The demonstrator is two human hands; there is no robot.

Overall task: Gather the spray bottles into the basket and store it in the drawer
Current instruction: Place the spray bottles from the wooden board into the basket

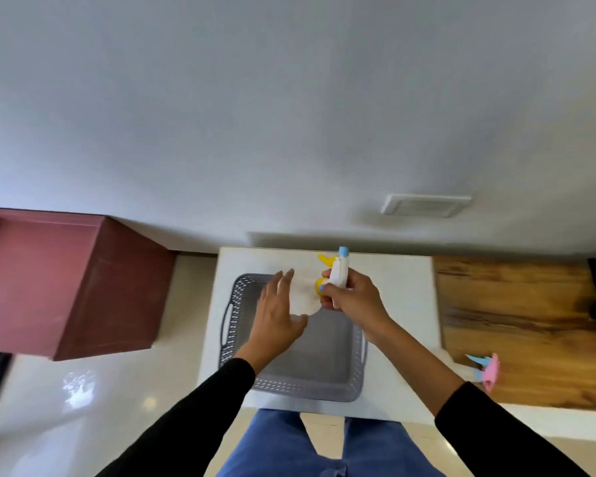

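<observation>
Over the grey basket [319, 359] on the white counter [398, 287], the left hand [276, 313] hovers with fingers spread and empty, the right hand [353, 297] grips a blue-tipped spray bottle [339, 270], and a yellow-topped bottle [305, 294] lies beyond.

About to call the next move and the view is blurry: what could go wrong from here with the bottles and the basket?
1. The right hand grips the blue-nozzled bottle only by its head, above the grey basket; it might slip.
2. The left hand is open beside the yellow-capped bottle; a careless reach could knock it over.
3. The pink sprayer sits apart on the wooden top, near its front edge, and could be forgotten or bumped off.
</observation>
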